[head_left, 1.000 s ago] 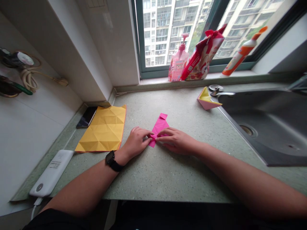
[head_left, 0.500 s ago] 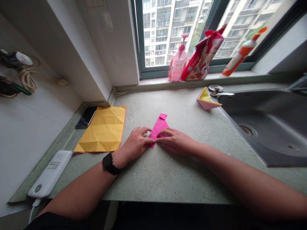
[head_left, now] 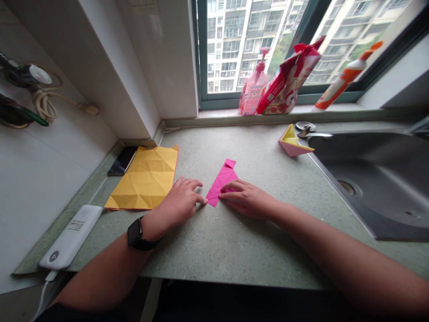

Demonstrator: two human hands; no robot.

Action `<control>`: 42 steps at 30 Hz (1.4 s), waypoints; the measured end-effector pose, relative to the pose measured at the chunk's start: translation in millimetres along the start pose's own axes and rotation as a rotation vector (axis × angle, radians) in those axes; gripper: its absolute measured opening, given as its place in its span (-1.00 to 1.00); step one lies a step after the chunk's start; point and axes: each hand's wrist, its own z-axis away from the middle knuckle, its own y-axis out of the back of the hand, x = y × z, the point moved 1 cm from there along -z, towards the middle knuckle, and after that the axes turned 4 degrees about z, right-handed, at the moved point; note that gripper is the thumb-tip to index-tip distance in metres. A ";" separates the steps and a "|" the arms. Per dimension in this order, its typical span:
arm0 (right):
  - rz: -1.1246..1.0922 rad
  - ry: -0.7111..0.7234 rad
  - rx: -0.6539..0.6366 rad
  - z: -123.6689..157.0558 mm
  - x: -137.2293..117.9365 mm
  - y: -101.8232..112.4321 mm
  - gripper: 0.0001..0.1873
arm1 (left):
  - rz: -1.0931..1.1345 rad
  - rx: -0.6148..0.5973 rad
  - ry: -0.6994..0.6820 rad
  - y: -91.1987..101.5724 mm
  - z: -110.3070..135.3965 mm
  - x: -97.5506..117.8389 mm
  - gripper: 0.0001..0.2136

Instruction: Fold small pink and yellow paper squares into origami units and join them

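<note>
A narrow folded piece of pink origami paper (head_left: 220,178) lies slanted on the counter in front of me, with a small flap turned over at its far end and a crease near its close end. My right hand (head_left: 250,197) grips its right side, fingertips pressed on the sheet and covering part of it. At the paper's lower left corner, the thumb tip of my left hand (head_left: 182,199) touches the edge. The other fingers of that hand are spread apart above the counter, holding nothing.
Creased yellow paper sheets (head_left: 147,176) lie left, by a phone (head_left: 122,161) and a white power bank (head_left: 72,237). A folded yellow-and-pink paper piece (head_left: 295,145) stands beside the steel sink (head_left: 378,179). A pump bottle (head_left: 254,91), red bag (head_left: 288,80) and orange-white bottle (head_left: 342,85) line the sill.
My left hand has slid left along the paper's near edge, and its thumb and fingers have spread apart. My right hand stays on the paper. The view has shifted slightly.
</note>
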 end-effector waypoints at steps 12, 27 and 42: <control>-0.025 0.000 0.010 1.1 0.2 -1.5 -0.62 | 0.021 0.148 -0.096 3.9 -1.6 4.6 -0.70; -0.064 -0.027 0.026 1.0 2.6 -3.4 -0.64 | -0.016 0.055 -0.139 -12.7 -0.4 22.8 -0.68; -0.110 -0.037 -0.011 0.0 2.6 1.2 -0.66 | -0.024 0.097 -0.019 0.1 1.6 21.7 -0.78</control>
